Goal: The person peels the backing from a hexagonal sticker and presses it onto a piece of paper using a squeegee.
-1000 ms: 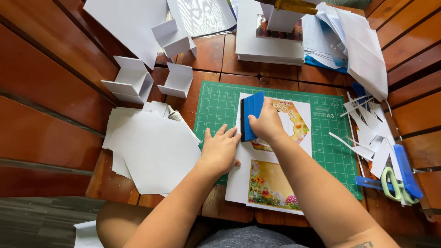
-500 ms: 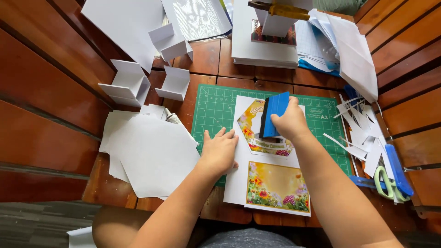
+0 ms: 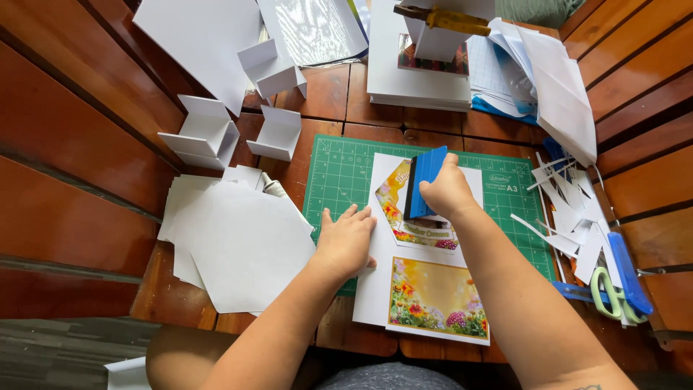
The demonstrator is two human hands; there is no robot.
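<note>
A white card sheet [image 3: 375, 289] with two flower-printed panels lies on a green cutting mat [image 3: 339, 173]. My left hand [image 3: 346, 242] presses flat on the sheet's left edge, fingers spread. My right hand [image 3: 447, 191] grips a blue plastic squeegee [image 3: 424, 180] held upright against the upper, hexagon-shaped flower print [image 3: 415, 227]. The lower rectangular flower print [image 3: 437, 300] lies uncovered near me.
A stack of white hexagonal sheets [image 3: 238, 242] lies left of the mat. Folded white card pieces [image 3: 202, 133] stand behind it. Paper strips [image 3: 570, 217], green-handled scissors [image 3: 610, 296] and a blue tool [image 3: 629, 271] lie to the right. Card stacks [image 3: 419, 83] sit at the back.
My right hand has swept the blue squeegee to the right across the upper print. My left hand has stayed pressed on the sheet's left edge.
</note>
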